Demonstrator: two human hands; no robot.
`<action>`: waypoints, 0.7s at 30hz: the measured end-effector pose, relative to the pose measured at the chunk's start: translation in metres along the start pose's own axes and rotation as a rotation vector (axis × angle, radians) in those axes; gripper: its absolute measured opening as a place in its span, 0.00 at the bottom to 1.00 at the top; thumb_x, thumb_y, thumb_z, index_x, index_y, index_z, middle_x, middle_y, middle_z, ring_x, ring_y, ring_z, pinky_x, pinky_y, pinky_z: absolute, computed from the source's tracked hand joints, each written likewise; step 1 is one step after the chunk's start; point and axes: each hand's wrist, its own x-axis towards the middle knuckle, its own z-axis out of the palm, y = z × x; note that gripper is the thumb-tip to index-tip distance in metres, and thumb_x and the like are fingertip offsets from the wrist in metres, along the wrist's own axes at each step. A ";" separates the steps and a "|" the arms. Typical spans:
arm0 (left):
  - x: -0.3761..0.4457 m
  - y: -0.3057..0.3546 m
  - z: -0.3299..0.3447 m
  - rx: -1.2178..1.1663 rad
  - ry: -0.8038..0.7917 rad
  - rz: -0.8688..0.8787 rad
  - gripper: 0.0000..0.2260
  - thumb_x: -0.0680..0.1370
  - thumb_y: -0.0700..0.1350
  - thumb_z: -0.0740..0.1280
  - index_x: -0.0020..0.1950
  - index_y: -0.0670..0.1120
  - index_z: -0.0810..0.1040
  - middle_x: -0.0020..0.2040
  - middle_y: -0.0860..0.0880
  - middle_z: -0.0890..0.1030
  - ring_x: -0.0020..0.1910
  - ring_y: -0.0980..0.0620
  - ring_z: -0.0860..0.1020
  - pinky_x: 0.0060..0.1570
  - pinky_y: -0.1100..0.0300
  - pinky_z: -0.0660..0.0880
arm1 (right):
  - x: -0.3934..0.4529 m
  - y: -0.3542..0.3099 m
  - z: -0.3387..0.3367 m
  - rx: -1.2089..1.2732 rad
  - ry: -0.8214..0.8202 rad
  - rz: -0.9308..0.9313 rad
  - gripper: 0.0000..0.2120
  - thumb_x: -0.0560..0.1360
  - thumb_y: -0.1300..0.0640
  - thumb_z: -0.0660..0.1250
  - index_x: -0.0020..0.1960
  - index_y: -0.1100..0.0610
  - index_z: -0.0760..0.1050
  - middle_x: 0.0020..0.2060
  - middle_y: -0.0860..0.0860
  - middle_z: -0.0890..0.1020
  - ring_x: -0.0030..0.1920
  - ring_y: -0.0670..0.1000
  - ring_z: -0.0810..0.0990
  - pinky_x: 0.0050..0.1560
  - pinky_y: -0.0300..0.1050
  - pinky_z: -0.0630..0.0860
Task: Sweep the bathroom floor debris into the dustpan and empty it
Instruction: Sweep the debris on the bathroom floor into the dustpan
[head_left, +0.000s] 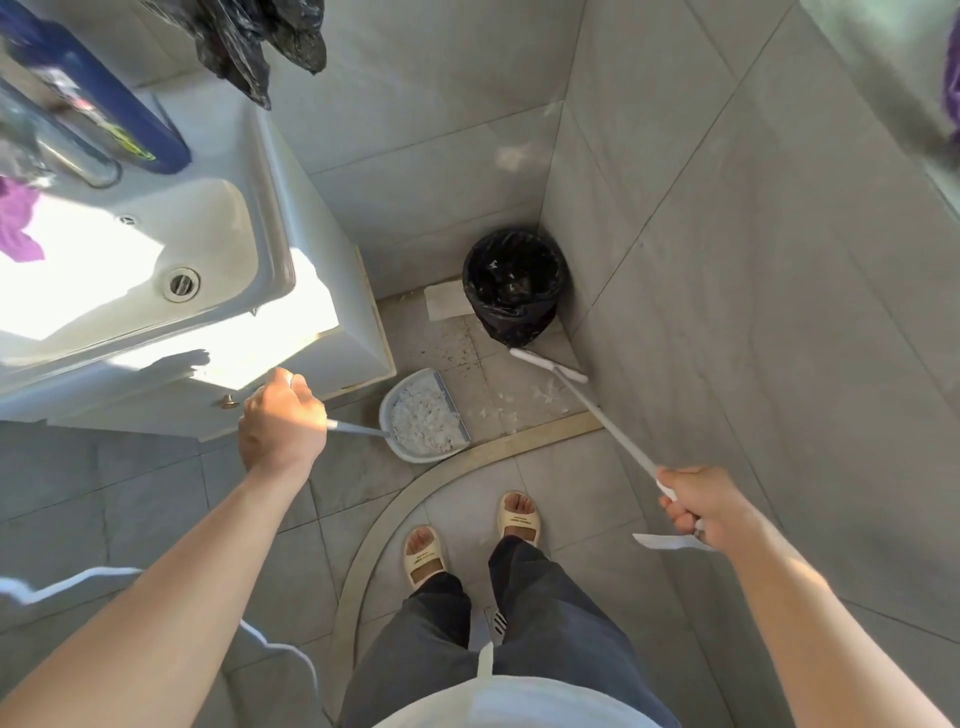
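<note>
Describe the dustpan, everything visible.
The dustpan looks like grey-blue plastic, a rounded scoop with a long thin handle. It sits on the floor tiles beside the sink cabinet, mouth toward the broom head. A heap of white debris fills its tray. The left hand grips the handle's end; nothing else touches it.

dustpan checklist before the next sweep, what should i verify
1. Left hand grips the grey plastic dustpan handle: ok.
2. Right hand grips the white long-handled broom: ok.
3. Dustpan mouth faces the white scraps on the floor: ok.
4. Floor swept clean: not ok.
5. Room left in the pan: cannot tell.
6. Black-lined round bin open: ok.
</note>
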 end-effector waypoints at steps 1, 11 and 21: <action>0.001 -0.002 -0.001 0.003 0.001 0.005 0.11 0.82 0.42 0.56 0.54 0.37 0.74 0.49 0.31 0.78 0.52 0.31 0.75 0.47 0.45 0.71 | 0.000 0.001 0.007 0.019 0.015 -0.001 0.08 0.80 0.61 0.63 0.48 0.66 0.76 0.30 0.57 0.72 0.18 0.46 0.63 0.17 0.32 0.58; 0.012 -0.015 -0.001 0.076 -0.029 0.099 0.10 0.82 0.41 0.56 0.54 0.36 0.72 0.49 0.31 0.79 0.50 0.30 0.76 0.43 0.48 0.67 | 0.002 0.013 0.055 0.279 -0.163 0.210 0.06 0.82 0.63 0.56 0.49 0.64 0.70 0.31 0.55 0.69 0.17 0.43 0.62 0.14 0.33 0.56; 0.042 -0.042 -0.002 0.112 -0.066 0.128 0.10 0.82 0.42 0.56 0.56 0.37 0.73 0.51 0.33 0.80 0.51 0.32 0.77 0.43 0.49 0.68 | -0.030 -0.008 0.070 0.307 -0.081 0.145 0.07 0.82 0.63 0.55 0.50 0.65 0.70 0.31 0.56 0.69 0.17 0.43 0.61 0.15 0.32 0.56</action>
